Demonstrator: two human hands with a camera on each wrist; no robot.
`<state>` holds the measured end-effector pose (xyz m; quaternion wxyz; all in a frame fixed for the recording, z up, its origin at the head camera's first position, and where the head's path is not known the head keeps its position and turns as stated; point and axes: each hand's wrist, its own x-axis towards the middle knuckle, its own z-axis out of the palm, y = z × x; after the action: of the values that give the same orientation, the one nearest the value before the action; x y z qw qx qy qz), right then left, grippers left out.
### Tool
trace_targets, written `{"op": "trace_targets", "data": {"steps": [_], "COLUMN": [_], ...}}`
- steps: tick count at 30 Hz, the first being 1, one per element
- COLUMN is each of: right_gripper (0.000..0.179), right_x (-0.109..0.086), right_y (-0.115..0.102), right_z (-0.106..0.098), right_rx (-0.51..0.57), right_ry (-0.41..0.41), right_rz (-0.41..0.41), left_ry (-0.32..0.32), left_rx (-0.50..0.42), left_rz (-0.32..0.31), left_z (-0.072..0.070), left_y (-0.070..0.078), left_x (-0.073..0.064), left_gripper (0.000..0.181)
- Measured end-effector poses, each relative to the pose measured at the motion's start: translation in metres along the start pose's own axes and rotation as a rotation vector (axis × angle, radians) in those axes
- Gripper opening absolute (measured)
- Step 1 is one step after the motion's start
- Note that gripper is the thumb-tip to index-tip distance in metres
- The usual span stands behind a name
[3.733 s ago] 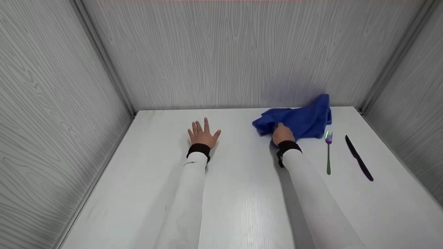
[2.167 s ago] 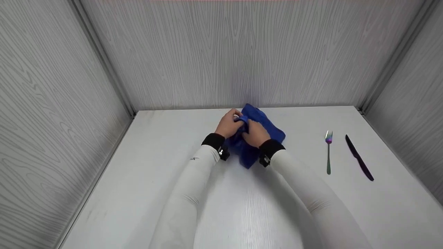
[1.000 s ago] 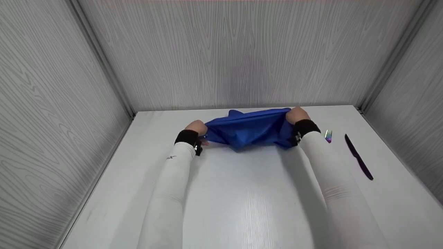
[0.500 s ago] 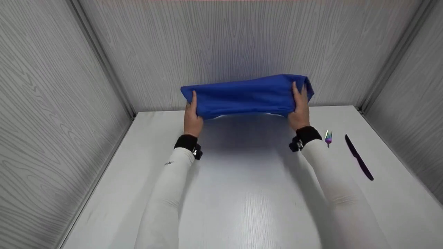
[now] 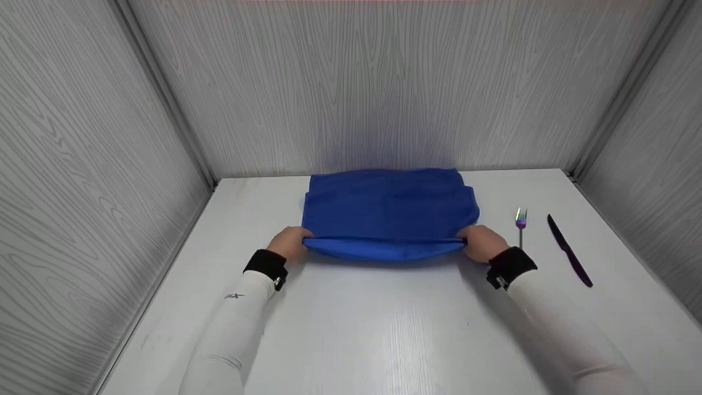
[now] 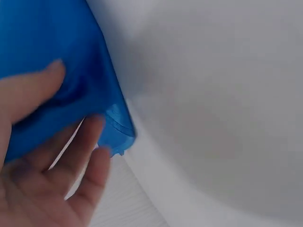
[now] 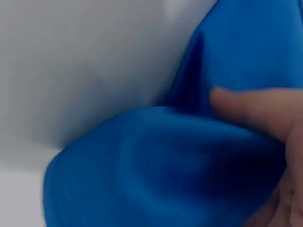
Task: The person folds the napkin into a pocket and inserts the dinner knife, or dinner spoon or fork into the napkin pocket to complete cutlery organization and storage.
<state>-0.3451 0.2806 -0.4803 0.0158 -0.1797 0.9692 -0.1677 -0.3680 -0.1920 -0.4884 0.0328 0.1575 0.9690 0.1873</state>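
A blue cloth (image 5: pixel 386 206) lies spread in a rough rectangle at the back of the white table, its near edge lifted slightly and sagging in the middle. My left hand (image 5: pixel 289 244) pinches the near left corner. At the near right corner, my right hand (image 5: pixel 482 243) grips the same edge. In the left wrist view, the thumb of the left hand (image 6: pixel 52 146) lies on top of the cloth (image 6: pixel 47 38), with fingers beneath. The right wrist view has the right hand's thumb (image 7: pixel 251 109) over a fold of the cloth (image 7: pixel 137 161).
To the right of the cloth lie a rainbow-coloured fork (image 5: pixel 521 219), its handle partly hidden by the right wrist, and a dark table knife (image 5: pixel 569 249). Grey wood-grain panels (image 5: pixel 356 82) enclose the white table (image 5: pixel 362 329) at the back and both sides.
Bunched in the right hand at first, the cloth was brought to the middle, taken by both hands, stretched, lifted and laid down flat. Both hands have come nearer, holding its near edge.
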Motion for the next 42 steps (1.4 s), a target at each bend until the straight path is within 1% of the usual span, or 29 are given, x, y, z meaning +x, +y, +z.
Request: {"op": "trace_targets", "data": {"steps": [2, 4, 6, 8, 11, 13, 16, 18, 20, 22, 25, 26, 27, 29, 30, 31, 33, 35, 36, 38, 42], "right_gripper": [0.036, 0.033, 0.027, 0.022, 0.019, 0.017, 0.017, 0.021, 0.024, 0.028, 0.037, 0.041, 0.041, 0.044, 0.046, 0.043, 0.029, 0.006, 0.003, 0.020, 0.021], "right_x": [-0.009, -0.019, -0.029, -0.039, -0.054, -0.065, -0.079, -0.086, -0.092, -0.095, -0.100, -0.101, -0.102, -0.103, -0.104, -0.105, -0.107, -0.109, -0.110, -0.113, -0.117], "right_y": [0.002, 0.003, 0.005, 0.005, 0.007, 0.006, 0.005, 0.004, 0.003, 0.002, 0.001, 0.001, 0.001, 0.002, 0.002, 0.002, 0.002, 0.003, 0.002, 0.002, 0.001], "right_z": [0.003, 0.003, 0.003, 0.001, 0.003, 0.006, 0.010, 0.012, 0.014, 0.014, 0.012, 0.012, 0.012, 0.013, 0.014, 0.015, 0.018, 0.021, 0.021, 0.022, 0.022], "right_rx": [0.023, 0.039, 0.049, 0.050, 0.030, 0.029, 0.037, 0.049, 0.057, 0.078, 0.128, 0.147, 0.161, 0.157, 0.150, 0.140, 0.115, 0.111, 0.118, 0.132, 0.149], "right_ry": [-0.006, -0.003, 0.007, 0.001, -0.009, -0.020, -0.017, -0.016, -0.017, -0.035, -0.084, -0.096, -0.105, -0.096, -0.087, -0.071, -0.043, -0.022, -0.020, -0.019, -0.023], "right_rz": [0.006, 0.006, 0.011, 0.015, 0.003, -0.001, -0.025, -0.041, -0.059, -0.048, -0.011, 0.012, 0.033, 0.033, 0.031, 0.023, -0.013, -0.045, -0.049, -0.050, -0.030], "left_ry": [-0.061, -0.095, -0.110, -0.123, -0.126, -0.134, -0.146, -0.156, -0.166, -0.195, -0.268, -0.287, -0.298, -0.290, -0.271, -0.248, -0.193, -0.155, -0.140, -0.125, -0.129], "left_rx": [-0.024, -0.032, -0.019, 0.016, 0.080, 0.117, 0.141, 0.139, 0.119, 0.080, 0.004, -0.022, -0.038, -0.034, -0.014, 0.010, 0.069, 0.114, 0.130, 0.138, 0.136], "left_rz": [-0.004, 0.011, 0.042, 0.058, 0.067, 0.075, 0.095, 0.103, 0.093, 0.072, 0.021, -0.002, -0.019, -0.036, -0.033, -0.027, -0.013, -0.014, -0.013, -0.028, -0.037], "left_z": [0.000, -0.001, -0.004, -0.008, -0.010, -0.009, -0.007, -0.007, -0.007, -0.008, -0.009, -0.009, -0.009, -0.005, -0.003, -0.001, 0.002, 0.004, 0.004, 0.003, 0.002], "left_y": [-0.002, -0.003, -0.003, -0.002, -0.002, -0.003, -0.002, -0.003, -0.004, -0.004, -0.005, -0.005, -0.005, -0.004, -0.003, -0.002, 0.000, 0.004, 0.005, 0.008, 0.009], "left_x": [-0.009, -0.018, -0.027, -0.037, -0.050, -0.058, -0.067, -0.071, -0.075, -0.078, -0.080, -0.081, -0.082, -0.084, -0.085, -0.087, -0.091, -0.096, -0.098, -0.100, -0.102], "left_gripper": [0.033, 0.025, 0.019, 0.022, 0.029, 0.025, 0.017, 0.020, 0.021, 0.023, 0.031, 0.035, 0.040, 0.048, 0.048, 0.047, 0.041, 0.038, 0.039, 0.040, 0.041]}}
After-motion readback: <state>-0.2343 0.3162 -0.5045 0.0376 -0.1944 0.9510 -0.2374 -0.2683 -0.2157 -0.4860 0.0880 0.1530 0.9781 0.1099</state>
